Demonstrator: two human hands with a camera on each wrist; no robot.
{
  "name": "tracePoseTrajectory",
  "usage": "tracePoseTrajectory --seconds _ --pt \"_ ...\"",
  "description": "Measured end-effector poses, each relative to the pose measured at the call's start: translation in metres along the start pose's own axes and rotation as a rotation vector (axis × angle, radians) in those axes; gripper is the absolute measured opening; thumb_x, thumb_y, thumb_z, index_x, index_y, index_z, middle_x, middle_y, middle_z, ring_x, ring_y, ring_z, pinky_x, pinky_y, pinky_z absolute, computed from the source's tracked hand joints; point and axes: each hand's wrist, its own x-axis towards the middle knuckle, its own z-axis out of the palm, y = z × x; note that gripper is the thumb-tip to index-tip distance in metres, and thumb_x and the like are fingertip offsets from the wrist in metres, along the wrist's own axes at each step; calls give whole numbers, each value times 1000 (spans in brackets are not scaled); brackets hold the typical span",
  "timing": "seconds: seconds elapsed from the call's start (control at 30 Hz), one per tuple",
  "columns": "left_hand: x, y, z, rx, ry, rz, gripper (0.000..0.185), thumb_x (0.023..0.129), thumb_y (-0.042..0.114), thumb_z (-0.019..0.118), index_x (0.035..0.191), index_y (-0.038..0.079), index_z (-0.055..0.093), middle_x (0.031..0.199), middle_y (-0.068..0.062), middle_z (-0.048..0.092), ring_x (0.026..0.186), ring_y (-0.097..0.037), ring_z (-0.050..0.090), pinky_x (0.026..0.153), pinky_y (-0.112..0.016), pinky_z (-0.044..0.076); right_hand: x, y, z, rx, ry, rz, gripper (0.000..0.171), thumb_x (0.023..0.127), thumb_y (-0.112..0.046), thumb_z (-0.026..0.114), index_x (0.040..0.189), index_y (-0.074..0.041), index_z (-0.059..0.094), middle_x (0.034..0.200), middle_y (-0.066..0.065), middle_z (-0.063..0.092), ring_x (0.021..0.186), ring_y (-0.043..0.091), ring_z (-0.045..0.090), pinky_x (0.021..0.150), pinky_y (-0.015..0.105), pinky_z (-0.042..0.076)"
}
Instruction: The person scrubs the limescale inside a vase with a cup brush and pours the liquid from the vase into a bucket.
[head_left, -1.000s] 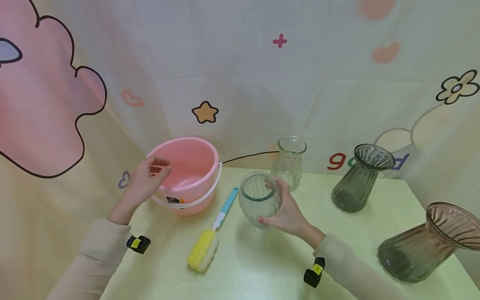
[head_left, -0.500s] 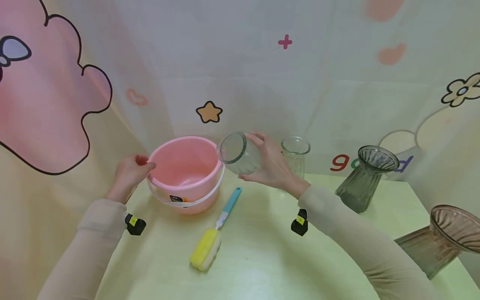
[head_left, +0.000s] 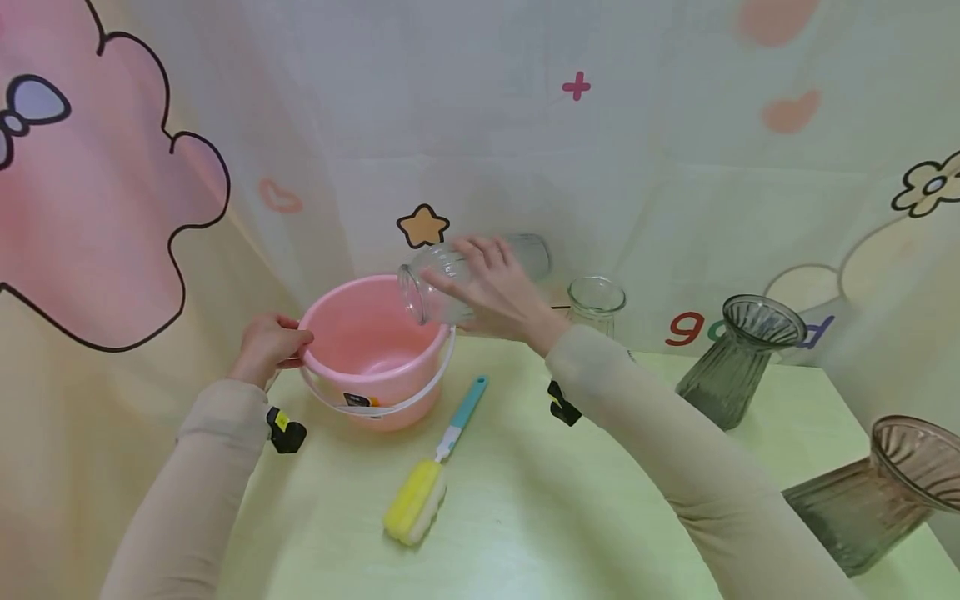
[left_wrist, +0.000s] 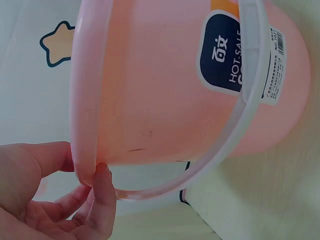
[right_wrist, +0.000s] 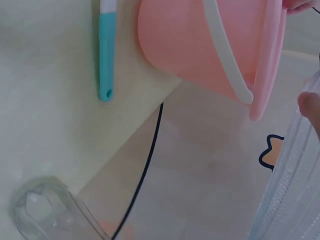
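My left hand pinches the left rim of a pink bucket; in the left wrist view its thumb and fingers are on either side of that rim. With my right hand I hold a clear ribbed glass vase on its side, its mouth pointing left above the bucket's right rim. Droplets dot this glass vase in the right wrist view. The bucket's white handle hangs down in front. A yellow and white sponge bottle brush lies in front of the bucket, its blue handle pointing away.
Behind my right forearm stands another clear glass vase. Farther right are a grey glass vase and, nearer, a brownish one. A printed curtain hangs right behind the pale table.
My right hand has lifted the glass vase from the table, moved it left to the bucket and tipped it over sideways. My left hand has come down onto the bucket's rim.
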Motion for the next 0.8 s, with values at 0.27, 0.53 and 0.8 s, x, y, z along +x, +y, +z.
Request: tracePoseTrajectory --seconds 0.27,0.53,0.8 --pt "2 -2 0 -37 -41 -11 47 88 12 55 127 -8 38 104 -17 48 65 -10 57 67 -25 54 16 -2 -3 -416 -118 -219 90 72 -37 74 142 -40 17 145 18 21 129 39 32 102 60 26" --pt "0 -1 -1 -33 -38 -26 48 90 15 55 129 -6 37 108 -19 48 70 -15 59 71 -29 54 24 -9 -3 -592 -38 -354 92 70 -48 69 143 -39 13 145 16 26 132 40 27 102 61 25" --pt "-2 -1 0 -22 -37 -23 48 90 16 54 130 -5 37 113 -20 47 77 -20 59 78 -34 52 26 -17 -5 -549 -53 -265 93 70 -46 69 143 -39 13 145 18 25 130 40 30 101 60 27"
